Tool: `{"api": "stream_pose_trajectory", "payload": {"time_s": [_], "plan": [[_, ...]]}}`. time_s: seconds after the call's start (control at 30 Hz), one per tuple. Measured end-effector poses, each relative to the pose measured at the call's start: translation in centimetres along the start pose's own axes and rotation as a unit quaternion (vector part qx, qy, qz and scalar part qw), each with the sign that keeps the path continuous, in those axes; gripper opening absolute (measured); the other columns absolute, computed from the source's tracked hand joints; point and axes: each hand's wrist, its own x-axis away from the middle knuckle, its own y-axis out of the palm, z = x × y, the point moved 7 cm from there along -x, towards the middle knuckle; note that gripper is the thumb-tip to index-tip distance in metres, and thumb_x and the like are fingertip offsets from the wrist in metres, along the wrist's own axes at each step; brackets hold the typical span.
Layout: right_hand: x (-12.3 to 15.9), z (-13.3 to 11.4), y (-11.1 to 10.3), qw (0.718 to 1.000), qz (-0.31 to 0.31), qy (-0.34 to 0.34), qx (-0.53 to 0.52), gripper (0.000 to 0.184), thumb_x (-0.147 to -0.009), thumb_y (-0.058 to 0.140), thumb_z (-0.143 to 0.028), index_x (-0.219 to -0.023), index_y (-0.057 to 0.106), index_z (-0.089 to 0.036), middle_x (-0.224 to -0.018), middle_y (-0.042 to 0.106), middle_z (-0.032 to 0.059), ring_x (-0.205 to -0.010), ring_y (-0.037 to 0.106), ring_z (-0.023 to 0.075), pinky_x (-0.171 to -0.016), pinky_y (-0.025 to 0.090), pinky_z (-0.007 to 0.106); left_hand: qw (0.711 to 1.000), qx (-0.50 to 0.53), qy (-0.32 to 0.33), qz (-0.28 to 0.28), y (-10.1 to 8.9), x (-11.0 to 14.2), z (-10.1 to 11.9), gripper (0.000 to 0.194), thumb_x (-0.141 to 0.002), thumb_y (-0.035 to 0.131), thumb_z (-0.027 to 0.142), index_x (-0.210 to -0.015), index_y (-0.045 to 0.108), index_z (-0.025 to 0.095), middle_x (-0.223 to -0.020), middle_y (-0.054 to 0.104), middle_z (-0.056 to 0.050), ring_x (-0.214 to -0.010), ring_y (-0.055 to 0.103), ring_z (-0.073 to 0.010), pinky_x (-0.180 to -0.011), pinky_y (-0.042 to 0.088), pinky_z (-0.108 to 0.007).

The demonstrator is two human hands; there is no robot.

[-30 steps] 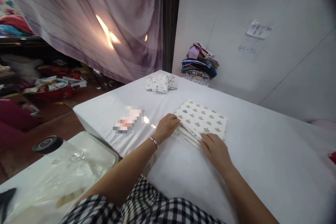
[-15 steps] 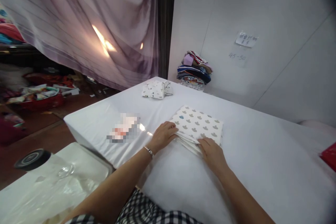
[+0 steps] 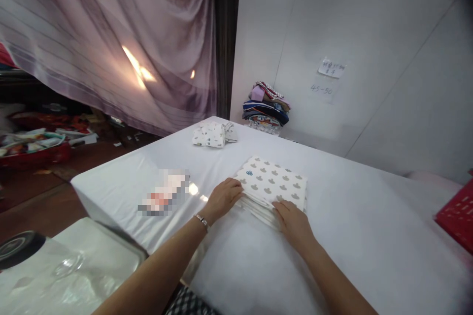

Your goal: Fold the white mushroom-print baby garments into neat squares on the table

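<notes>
A folded white cloth [image 3: 275, 177] with a grey duck-like print and a small blue mark lies flat on the white-covered table [image 3: 351, 236]. Its near edge shows several stacked layers. At the near left corner, my left hand [image 3: 223, 199] has its fingers closed over the edge. My right hand [image 3: 293, 221] grips the same edge at the near right corner, fingertips on top of the fabric. Both thumbs are largely hidden.
A crumpled white printed cloth [image 3: 212, 135] lies toward the far corner. A blurred-out item [image 3: 164, 194] is at left. Folded clothes [image 3: 264, 106] are stacked by the wall. A red basket [image 3: 458, 214] stands at right; a clear plastic bag [image 3: 74, 275] lies lower left.
The view has shifted slightly right, showing more of the red basket. Both hands stay on the near edge of the folded cloth, which looks much the same.
</notes>
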Motion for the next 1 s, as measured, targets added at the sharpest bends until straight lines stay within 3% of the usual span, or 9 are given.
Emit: {"api": "stream_pose_trajectory", "payload": {"time_s": [0.3,0.53,0.7,0.8,0.87,1.0], "plan": [[0.1,0.5,0.5,0.999,-0.016,0.03,0.029,0.032,-0.092,0.03,-0.017,-0.103,0.06,-0.018,-0.099,0.062,0.0083,-0.089,0.057,0.0192,-0.073,0.047,0.031,1.0,-0.018,0.015,-0.005,0.2,-0.1,0.1,0.03,-0.092,0.035,0.034,-0.083,0.06,0.02,-0.09,0.06,-0.004,-0.087,0.051,-0.0166,-0.074,0.042,-0.028],[-0.9,-1.5,0.0,0.998,-0.055,0.002,0.044,0.039,-0.088,0.045,-0.027,-0.127,0.045,-0.02,-0.103,0.058,0.0092,-0.092,0.054,0.0211,-0.071,0.045,0.031,1.0,-0.017,0.019,0.012,0.2,-0.3,-0.1,0.03,-0.093,0.036,0.033,-0.082,0.06,0.019,-0.087,0.06,-0.004,-0.086,0.051,-0.0162,-0.073,0.043,-0.029],[-2.1,-2.1,-0.2,0.996,-0.07,0.002,0.051,0.029,-0.09,0.038,-0.019,-0.114,0.054,-0.02,-0.094,0.06,0.0071,-0.085,0.056,0.0181,-0.067,0.042,0.027,1.0,-0.023,0.018,0.007,0.1,-0.1,-0.2,0.029,-0.092,0.036,0.032,-0.085,0.061,0.02,-0.088,0.061,-0.004,-0.086,0.052,-0.016,-0.071,0.043,-0.028],[-2.0,-1.4,0.0,0.997,-0.069,0.008,0.042,0.028,-0.092,0.034,-0.019,-0.108,0.057,-0.02,-0.09,0.061,0.0062,-0.082,0.057,0.0173,-0.064,0.041,0.025,0.999,-0.019,0.034,0.012,0.2,0.3,-0.2,0.021,-0.088,0.046,0.034,-0.098,0.06,0.021,-0.098,0.061,-0.005,-0.093,0.052,-0.0176,-0.077,0.044,-0.03],[-1.7,-1.0,0.1,0.997,-0.062,0.008,0.035,0.029,-0.092,0.033,-0.02,-0.109,0.056,-0.019,-0.093,0.061,0.0068,-0.084,0.057,0.0176,-0.066,0.041,0.026,0.999,-0.02,0.033,0.025,0.3,0.5,-0.4,0.027,-0.085,0.052,0.033,-0.108,0.056,0.021,-0.105,0.06,-0.007,-0.099,0.051,-0.0191,-0.081,0.044,-0.032],[-1.1,-0.3,0.5,0.998,-0.049,0.013,0.024,0.029,-0.092,0.033,-0.02,-0.109,0.056,-0.018,-0.097,0.063,0.0077,-0.088,0.058,0.0181,-0.074,0.042,0.027,0.999,-0.04,0.01,0.035,0.3,0.6,-0.8,0.02,-0.086,0.049,0.025,-0.102,0.059,0.02,-0.101,0.061,-0.007,-0.096,0.051,-0.0189,-0.081,0.044,-0.032]]}}
